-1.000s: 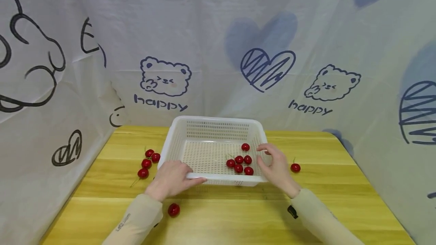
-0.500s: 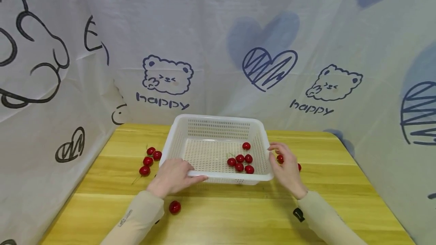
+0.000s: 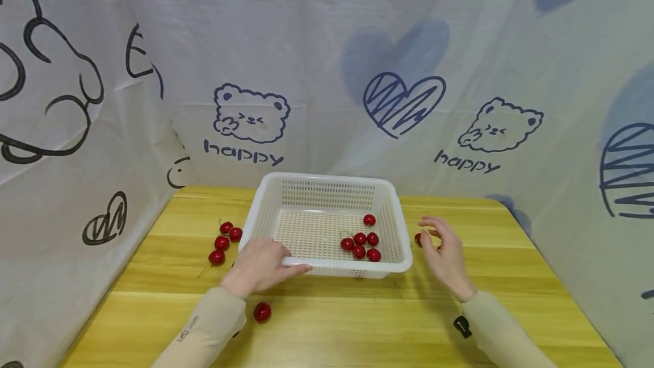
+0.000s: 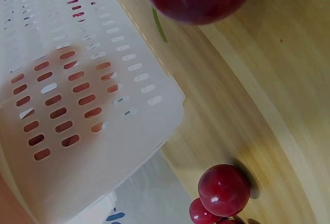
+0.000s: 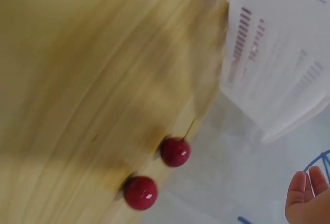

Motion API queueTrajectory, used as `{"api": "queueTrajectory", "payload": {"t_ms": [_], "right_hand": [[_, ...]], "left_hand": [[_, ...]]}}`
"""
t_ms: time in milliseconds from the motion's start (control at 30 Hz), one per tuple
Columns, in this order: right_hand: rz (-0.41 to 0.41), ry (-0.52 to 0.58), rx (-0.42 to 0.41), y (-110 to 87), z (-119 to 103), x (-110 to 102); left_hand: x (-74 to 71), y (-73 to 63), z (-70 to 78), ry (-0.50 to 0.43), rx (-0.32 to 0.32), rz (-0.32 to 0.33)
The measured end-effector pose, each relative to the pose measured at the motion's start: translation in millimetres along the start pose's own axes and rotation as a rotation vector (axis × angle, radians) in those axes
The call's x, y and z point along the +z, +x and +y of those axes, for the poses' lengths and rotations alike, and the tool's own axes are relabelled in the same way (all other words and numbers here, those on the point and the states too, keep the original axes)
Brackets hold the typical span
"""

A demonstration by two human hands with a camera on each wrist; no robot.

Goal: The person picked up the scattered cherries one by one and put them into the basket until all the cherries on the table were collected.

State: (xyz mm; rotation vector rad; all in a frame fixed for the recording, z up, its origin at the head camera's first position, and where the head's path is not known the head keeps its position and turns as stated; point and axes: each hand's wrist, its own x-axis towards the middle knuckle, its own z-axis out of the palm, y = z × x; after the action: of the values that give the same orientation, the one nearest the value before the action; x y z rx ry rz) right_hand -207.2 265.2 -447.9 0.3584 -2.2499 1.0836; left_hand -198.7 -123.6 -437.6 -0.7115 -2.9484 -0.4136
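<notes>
Right of the white basket (image 3: 352, 266), a stemmed cherry (image 5: 175, 152) lies on the surface (image 3: 337, 328) near the right hand (image 3: 447, 254), whose fingers curve loosely apart, pinching nothing. It should be light, firm and slick — best taken gently round its middle. The left hand (image 3: 259, 266) grips the basket's near-left rim.

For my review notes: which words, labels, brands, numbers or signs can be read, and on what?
"happy": backdrop, under the left bear.
"happy": backdrop, under the right bear.
Left sleeve: print too small and blurred to read.
Backdrop, left side: E-like strokes, unclear whether a letter.
</notes>
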Motion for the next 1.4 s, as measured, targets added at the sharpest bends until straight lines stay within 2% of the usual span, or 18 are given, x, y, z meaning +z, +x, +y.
{"api": "queueTrajectory", "payload": {"t_ms": [200, 467, 667, 967, 1233, 1400], "right_hand": [[-0.017, -0.04, 0.044, -4.2, 14, -15], [-0.137, -0.178, 0.087, -11.5, 30, -33], [-0.209, -0.252, 0.062, -16.2, 39, -38], [-0.367, -0.352, 0.173, -20.6, 44, -45], [-0.487, -0.4, 0.22, -22.6, 46, -47], [-0.534, -0.416, 0.231, -24.1, 48, -48]], "left_hand": [[0.3, 0.2, 0.1, -0.003, -0.008, -0.012], [-0.4, 1.0, -0.2, 0.012, 0.002, -0.002], [-0.1, 1.3, -0.5, 0.011, 0.007, -0.003], [-0.7, 0.7, -0.4, 0.011, -0.001, -0.017], [-0.4, 0.4, -0.4, 0.014, 0.007, -0.003], [0.8, 0.4, -0.7, 0.013, 0.015, 0.001]]}}
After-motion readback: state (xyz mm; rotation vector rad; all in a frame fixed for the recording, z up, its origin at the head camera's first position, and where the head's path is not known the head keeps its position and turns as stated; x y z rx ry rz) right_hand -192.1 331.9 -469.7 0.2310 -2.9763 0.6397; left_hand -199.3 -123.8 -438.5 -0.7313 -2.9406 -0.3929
